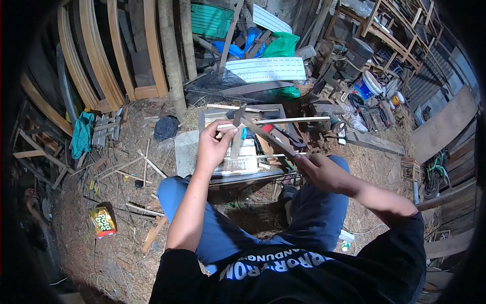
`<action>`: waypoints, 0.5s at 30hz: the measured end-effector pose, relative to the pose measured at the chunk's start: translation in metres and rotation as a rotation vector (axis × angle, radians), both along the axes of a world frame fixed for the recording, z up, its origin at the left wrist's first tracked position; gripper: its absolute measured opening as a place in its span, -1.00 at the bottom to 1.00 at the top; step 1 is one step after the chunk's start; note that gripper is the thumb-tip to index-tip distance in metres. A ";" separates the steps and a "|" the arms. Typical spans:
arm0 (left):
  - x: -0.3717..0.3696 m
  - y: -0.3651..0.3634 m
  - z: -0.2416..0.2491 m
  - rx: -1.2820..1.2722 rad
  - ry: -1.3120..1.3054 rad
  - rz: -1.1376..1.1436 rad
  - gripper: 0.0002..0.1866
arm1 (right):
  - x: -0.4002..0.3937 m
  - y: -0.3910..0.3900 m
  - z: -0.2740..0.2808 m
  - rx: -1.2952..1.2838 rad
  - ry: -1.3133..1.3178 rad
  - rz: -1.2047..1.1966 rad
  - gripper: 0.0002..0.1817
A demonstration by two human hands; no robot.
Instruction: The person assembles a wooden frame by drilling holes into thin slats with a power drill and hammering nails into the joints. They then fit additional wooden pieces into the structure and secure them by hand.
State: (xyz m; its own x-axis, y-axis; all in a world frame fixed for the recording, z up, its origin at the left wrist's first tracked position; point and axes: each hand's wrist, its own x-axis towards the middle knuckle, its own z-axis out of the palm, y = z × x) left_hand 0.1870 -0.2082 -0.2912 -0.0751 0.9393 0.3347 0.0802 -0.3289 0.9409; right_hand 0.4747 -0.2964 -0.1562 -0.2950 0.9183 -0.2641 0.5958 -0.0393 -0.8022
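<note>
A head-worn camera looks down on a person seated in a cluttered wood workshop, wearing a black shirt with white lettering and blue trousers, knees apart.

The right hand [318,169] is closed around one end of a long thin strip [266,136], its grip wrapped fully over it just above the right knee. The strip runs up and to the left from that hand, tilted, toward the left hand.

The left hand [215,144] is raised in front of the left knee. Its grip is pinched, thumb against fingers, on a short flat wooden slat [236,144] that stands nearly upright. The slat and the strip cross near the left hand's fingertips; whether they touch there I cannot tell.

Just beyond both hands sits a low bench [183,152] carrying wooden pieces and a long pale stick [288,120] lying across it.

On the sawdust-covered floor to the left, well apart from the hands, lies a yellow snack wrapper [103,222], with loose wood offcuts scattered around it. A teal cloth [81,133] lies farther left.

At the far side, curved wooden frames [109,55] lean against the wall, a white corrugated panel [267,69] lies flat, and green and blue plastic bags sit behind it. A white bucket [365,86] stands at the upper right among stacked wooden chair frames.
</note>
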 end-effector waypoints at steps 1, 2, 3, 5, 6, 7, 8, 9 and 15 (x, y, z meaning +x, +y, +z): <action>0.000 0.000 0.001 0.013 0.003 -0.007 -0.83 | -0.001 0.000 0.004 -0.038 -0.094 0.036 -0.46; 0.000 0.001 0.001 0.026 0.002 -0.010 -0.83 | -0.002 0.002 0.005 -0.153 0.053 -0.038 -0.45; 0.000 0.000 0.001 0.021 -0.009 -0.005 -0.82 | -0.002 0.003 0.007 -0.092 0.080 -0.036 -0.45; 0.001 -0.002 0.003 0.006 -0.023 -0.004 -0.81 | -0.002 0.002 0.014 0.023 0.142 -0.040 -0.44; 0.001 -0.003 0.003 0.013 -0.029 -0.007 -0.81 | -0.009 -0.003 0.017 0.066 0.259 -0.073 -0.46; 0.001 -0.003 0.003 0.024 -0.034 -0.010 -0.81 | -0.008 -0.005 0.011 0.085 0.203 -0.056 -0.47; 0.001 -0.002 0.004 0.036 -0.040 -0.013 -0.81 | -0.006 -0.006 0.001 0.106 0.146 -0.039 -0.48; 0.001 -0.002 0.004 0.016 -0.043 -0.009 -0.81 | -0.004 -0.005 -0.004 0.128 0.086 -0.021 -0.49; 0.001 -0.003 0.004 0.015 -0.027 -0.019 -0.84 | -0.006 0.000 0.024 -0.112 0.150 -0.074 -0.47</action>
